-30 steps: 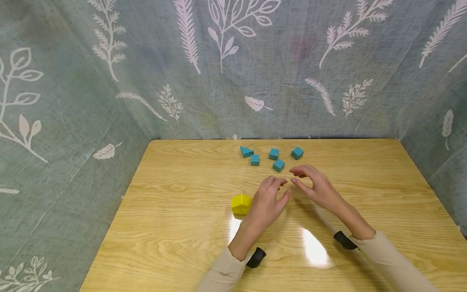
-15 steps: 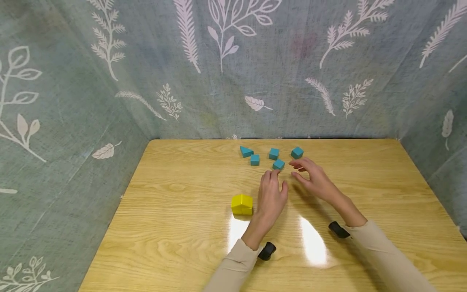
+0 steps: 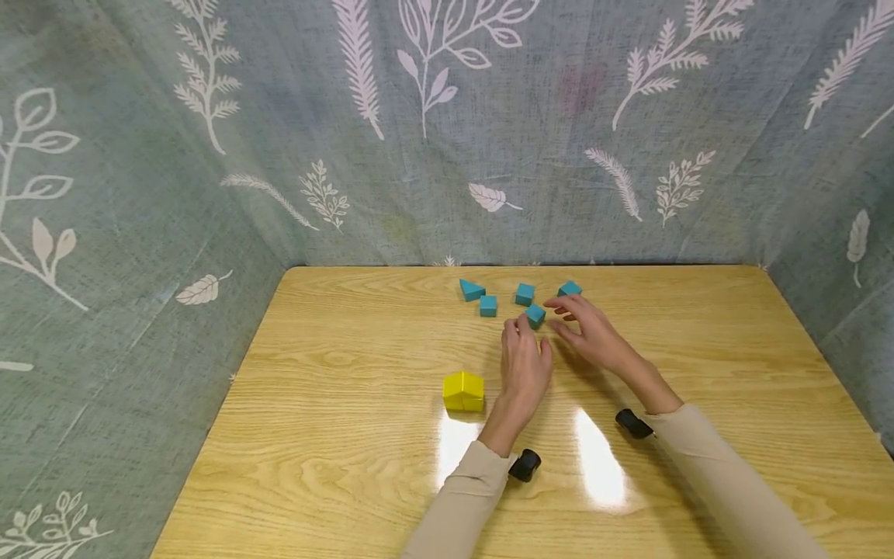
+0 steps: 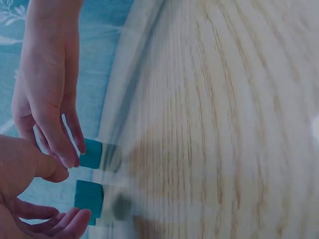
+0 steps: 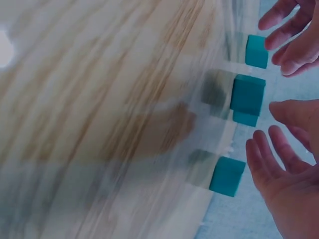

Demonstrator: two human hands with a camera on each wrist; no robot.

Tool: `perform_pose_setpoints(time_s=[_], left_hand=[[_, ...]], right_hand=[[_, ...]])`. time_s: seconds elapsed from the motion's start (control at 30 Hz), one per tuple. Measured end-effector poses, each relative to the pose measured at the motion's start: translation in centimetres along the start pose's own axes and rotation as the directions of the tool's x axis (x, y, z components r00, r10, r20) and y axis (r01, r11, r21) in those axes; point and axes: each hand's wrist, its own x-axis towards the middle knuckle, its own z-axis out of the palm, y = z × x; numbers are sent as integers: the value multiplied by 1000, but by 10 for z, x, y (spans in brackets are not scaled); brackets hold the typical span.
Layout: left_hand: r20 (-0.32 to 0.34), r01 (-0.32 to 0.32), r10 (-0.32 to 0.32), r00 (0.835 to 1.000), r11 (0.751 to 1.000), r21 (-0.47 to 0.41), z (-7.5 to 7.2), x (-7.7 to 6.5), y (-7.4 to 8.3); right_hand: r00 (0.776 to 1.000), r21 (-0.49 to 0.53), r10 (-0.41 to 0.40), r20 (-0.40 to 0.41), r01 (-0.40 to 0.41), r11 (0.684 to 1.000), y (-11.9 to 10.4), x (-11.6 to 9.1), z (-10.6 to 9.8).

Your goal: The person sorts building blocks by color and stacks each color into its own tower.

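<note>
Blue cube (image 3: 535, 316), the piece being worked, lies on the table (image 3: 314, 404), beyond and to the right of the yellow blocks (image 3: 463, 390), between two hands. Left hand (image 3: 522, 365), right of the yellow blocks: fingers loosely bent, nothing grasped, tips at the cube's near left side; contact cannot be confirmed. Right hand (image 3: 590, 338), farther right of the yellow blocks: thumb and fingers parted, nothing held, just beside the cube.

Beyond the yellow blocks lie four more blue pieces: a triangle (image 3: 472, 290) almost straight behind them, a second cube (image 3: 488, 306) slightly right, a third cube (image 3: 525, 294) farther right, and a fourth cube (image 3: 570, 287) farthest right, partly hidden.

Progress, as judged: yellow blocks stand together in a house shape and appear finished. Blue pieces lie loose, none stacked; gripping and assembling them appear outstanding.
</note>
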Motion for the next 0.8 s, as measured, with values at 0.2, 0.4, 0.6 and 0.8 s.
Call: perform_pose_setpoints(time_s=[0.2,0.4,0.6,0.8], left_hand=[[35,97,-95,995,994,-50,10,9,-3],[70,167,-160,985,981,-100,16,18,-3],[54,178,-173,983,978,-106,23,21,-4],[5,171,-172,985,980,-97,28,24,-7]], right_hand=[[998,12,34,43,-35,999,4,8,5],[995,31,48,85,-51,998,5,13,8],[990,34,65,126,-69,997,7,16,13],[991,26,68,116,-71,997,8,17,15]])
